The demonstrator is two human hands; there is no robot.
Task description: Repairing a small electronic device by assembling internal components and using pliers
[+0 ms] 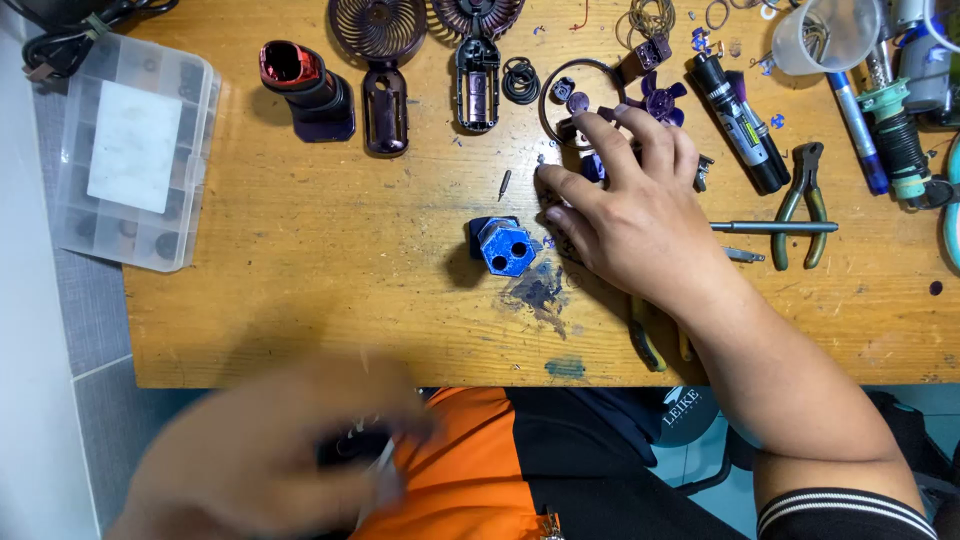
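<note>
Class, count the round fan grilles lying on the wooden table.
2. One grille lies at the top edge above a dark handle shell; the other grille is just right of it, cut off by the frame. Others may be hidden.

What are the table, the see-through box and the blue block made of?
The table looks like wood: tan, grainy, scuffed and stained. The box looks like clear plastic, cloudy, with compartments showing through. The blue block by the right hand seems glossy plastic, though painted metal is possible.
</note>
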